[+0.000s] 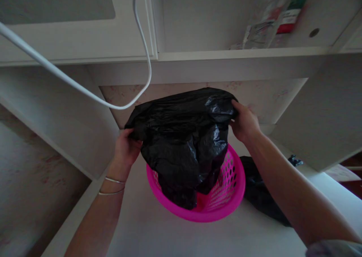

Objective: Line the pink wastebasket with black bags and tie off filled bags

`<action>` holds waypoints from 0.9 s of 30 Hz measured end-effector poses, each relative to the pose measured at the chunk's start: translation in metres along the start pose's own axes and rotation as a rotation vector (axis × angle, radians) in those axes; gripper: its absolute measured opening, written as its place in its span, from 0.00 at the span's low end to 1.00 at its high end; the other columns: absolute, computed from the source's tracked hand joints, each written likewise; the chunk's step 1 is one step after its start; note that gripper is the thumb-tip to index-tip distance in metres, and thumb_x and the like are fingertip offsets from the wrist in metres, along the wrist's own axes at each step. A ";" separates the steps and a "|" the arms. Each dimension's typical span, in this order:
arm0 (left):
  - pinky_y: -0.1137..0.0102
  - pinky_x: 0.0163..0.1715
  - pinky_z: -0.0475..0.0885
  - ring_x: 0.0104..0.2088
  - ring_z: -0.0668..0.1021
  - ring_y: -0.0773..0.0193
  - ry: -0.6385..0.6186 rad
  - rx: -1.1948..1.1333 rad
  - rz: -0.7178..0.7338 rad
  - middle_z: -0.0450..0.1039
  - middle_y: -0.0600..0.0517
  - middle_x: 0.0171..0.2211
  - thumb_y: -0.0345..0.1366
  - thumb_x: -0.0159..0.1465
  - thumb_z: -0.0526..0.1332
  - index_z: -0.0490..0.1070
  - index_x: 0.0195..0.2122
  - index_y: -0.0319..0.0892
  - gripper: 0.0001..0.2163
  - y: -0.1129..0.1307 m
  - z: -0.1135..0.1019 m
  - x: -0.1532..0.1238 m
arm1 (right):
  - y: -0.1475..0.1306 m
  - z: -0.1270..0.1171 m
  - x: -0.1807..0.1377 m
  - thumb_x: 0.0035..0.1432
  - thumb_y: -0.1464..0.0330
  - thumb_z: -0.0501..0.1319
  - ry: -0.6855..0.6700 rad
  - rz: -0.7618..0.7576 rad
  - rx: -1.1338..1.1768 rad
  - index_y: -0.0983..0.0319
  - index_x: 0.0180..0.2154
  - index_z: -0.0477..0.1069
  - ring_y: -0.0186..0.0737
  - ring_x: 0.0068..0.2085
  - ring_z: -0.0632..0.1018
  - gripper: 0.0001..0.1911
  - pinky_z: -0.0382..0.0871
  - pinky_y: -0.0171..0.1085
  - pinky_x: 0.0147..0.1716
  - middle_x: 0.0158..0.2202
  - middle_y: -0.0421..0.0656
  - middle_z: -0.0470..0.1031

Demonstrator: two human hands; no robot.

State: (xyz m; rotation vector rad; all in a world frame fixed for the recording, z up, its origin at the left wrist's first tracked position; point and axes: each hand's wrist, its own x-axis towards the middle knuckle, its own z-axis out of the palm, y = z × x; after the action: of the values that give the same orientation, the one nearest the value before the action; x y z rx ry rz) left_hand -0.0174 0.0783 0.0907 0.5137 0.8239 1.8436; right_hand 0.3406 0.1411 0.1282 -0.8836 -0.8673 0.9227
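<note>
A black plastic bag (181, 136) hangs stretched between both hands, its lower part dipping into a round pink perforated basket (229, 196) on the white surface. My left hand (126, 147) is closed on the bag's left edge; two thin bangles circle that wrist. My right hand (243, 123) grips the bag's upper right corner, fingers wrapped over the plastic.
Another black bag (260, 196) lies on the white surface to the right of the basket, partly behind my right forearm. A white cable (85, 93) loops down from above. A white shelf (226, 55) overhead carries packaged items (268, 19). White cabinet panels stand on both sides.
</note>
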 end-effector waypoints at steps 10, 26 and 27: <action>0.63 0.48 0.82 0.50 0.82 0.55 -0.079 0.023 0.078 0.83 0.48 0.48 0.32 0.58 0.66 0.80 0.49 0.45 0.17 0.023 -0.029 -0.057 | -0.036 0.050 -0.030 0.52 0.62 0.72 -0.216 -0.002 0.009 0.58 0.32 0.73 0.36 0.28 0.77 0.11 0.74 0.33 0.26 0.27 0.36 0.77; 0.61 0.58 0.76 0.57 0.79 0.50 -0.164 0.229 0.231 0.83 0.52 0.51 0.37 0.57 0.75 0.79 0.50 0.44 0.19 0.035 0.019 -0.054 | -0.039 0.138 -0.138 0.66 0.77 0.56 -0.970 -0.683 -0.557 0.61 0.64 0.60 0.46 0.58 0.79 0.26 0.74 0.46 0.58 0.59 0.48 0.78; 0.60 0.56 0.77 0.55 0.80 0.50 -0.177 0.233 0.210 0.82 0.50 0.50 0.40 0.61 0.72 0.79 0.49 0.43 0.16 0.040 0.017 -0.049 | -0.045 0.130 -0.141 0.68 0.75 0.57 -0.924 -0.718 -0.576 0.61 0.63 0.62 0.46 0.58 0.79 0.24 0.73 0.46 0.59 0.59 0.48 0.77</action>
State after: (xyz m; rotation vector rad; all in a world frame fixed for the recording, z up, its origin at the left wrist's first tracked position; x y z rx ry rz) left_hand -0.0113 0.0286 0.1322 0.9283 0.8956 1.8681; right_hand 0.1885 0.0294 0.1855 -0.4961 -2.1539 0.3948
